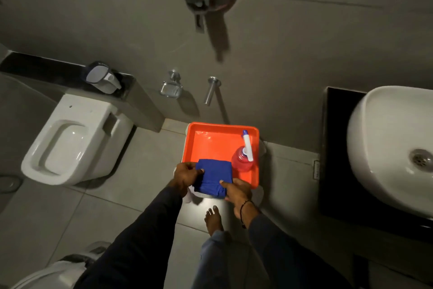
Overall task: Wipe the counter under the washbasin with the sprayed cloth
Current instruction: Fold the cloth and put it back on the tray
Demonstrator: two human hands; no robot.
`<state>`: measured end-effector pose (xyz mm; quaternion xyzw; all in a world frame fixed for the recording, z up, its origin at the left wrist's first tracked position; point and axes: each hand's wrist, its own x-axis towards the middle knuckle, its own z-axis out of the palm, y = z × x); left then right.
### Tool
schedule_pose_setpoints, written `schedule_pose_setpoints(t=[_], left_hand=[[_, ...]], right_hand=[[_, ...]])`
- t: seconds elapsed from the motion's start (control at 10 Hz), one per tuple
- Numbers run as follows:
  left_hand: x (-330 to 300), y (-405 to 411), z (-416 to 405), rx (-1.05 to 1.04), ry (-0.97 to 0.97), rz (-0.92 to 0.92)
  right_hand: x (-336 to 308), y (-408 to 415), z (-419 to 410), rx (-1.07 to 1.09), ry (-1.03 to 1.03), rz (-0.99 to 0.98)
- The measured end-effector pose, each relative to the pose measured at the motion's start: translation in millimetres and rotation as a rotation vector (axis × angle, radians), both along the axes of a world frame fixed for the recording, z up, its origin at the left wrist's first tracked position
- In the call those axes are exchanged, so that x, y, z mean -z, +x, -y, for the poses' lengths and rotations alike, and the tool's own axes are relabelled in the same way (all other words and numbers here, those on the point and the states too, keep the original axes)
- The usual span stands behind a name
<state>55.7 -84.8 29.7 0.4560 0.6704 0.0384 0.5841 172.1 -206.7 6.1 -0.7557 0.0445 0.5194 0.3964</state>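
The counter [332,148], a dark slab under the white washbasin [384,148], stood off to the person's right with no cloth on it, so by my reading the wiping had not begun. The orange tray [201,141] sat on a low stand ahead. The blue cloth [214,177] lay folded at the tray's near edge, well apart from the counter. The left hand [186,177] pinched its left side; the right hand [236,191] gripped its near right corner.

A single wide-angle head camera looks steeply down and forward from standing height, facing the grey tiled wall [304,38]. The square orange plastic tray [210,141] sits near centre, the white oval ceramic washbasin [384,148] at the right edge, strongly distorted.
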Motion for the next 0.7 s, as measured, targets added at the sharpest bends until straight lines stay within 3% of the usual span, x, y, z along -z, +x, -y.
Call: schedule_pose_setpoints(t=[0.3, 0.5, 0.7], left_hand=[[52, 15, -80, 0.154, 0.097, -0.217], [63, 17, -81, 0.334, 0.114, -0.279], [38, 4, -53, 0.299, 0.254, -0.296]], right_hand=[[54, -4, -101, -0.095, -0.146, 0.251], [73, -6, -107, -0.101, -0.222, 0.262], [46, -8, -80, -0.063, -0.16, 0.26]])
